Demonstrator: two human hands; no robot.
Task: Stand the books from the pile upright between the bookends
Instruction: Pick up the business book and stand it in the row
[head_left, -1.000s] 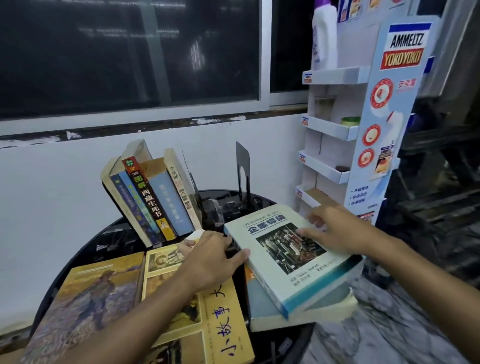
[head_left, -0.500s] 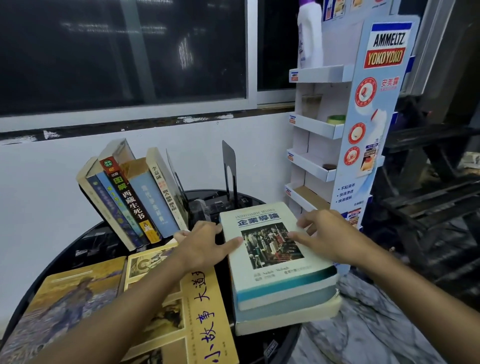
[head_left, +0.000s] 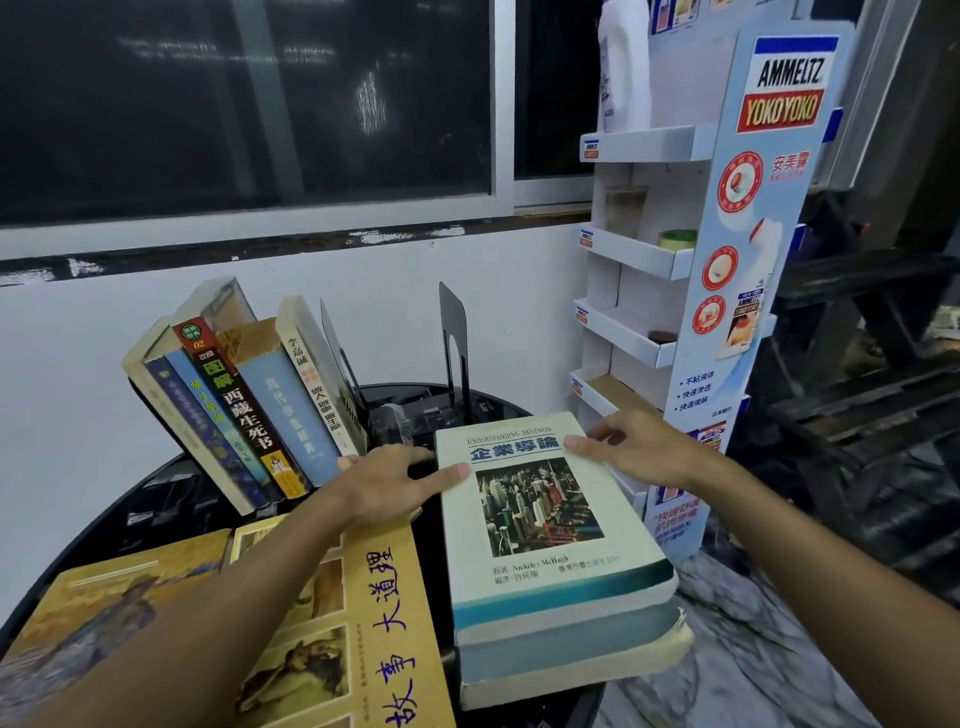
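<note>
A thick pale green book (head_left: 540, 514) with a city photo on its cover lies flat on top of the pile, over another thick book (head_left: 566, 657). My left hand (head_left: 384, 483) grips its far left corner, thumb on the cover. My right hand (head_left: 641, 452) holds its far right corner, fingers spread on the cover. Behind my left hand, several books (head_left: 244, 395) lean to the left against one black bookend (head_left: 340, 358). The other black bookend (head_left: 454, 338) stands upright to the right of them, with a gap between the two.
Two large yellow books (head_left: 379, 623) (head_left: 104, 613) lie flat at the front left of the round black table (head_left: 156, 499). A white cardboard display rack (head_left: 685, 249) stands close on the right. A white wall and dark window are behind.
The pale green book was lying askew on the pile and has been turned square with the book beneath it. Both hands stayed on its far corners.
</note>
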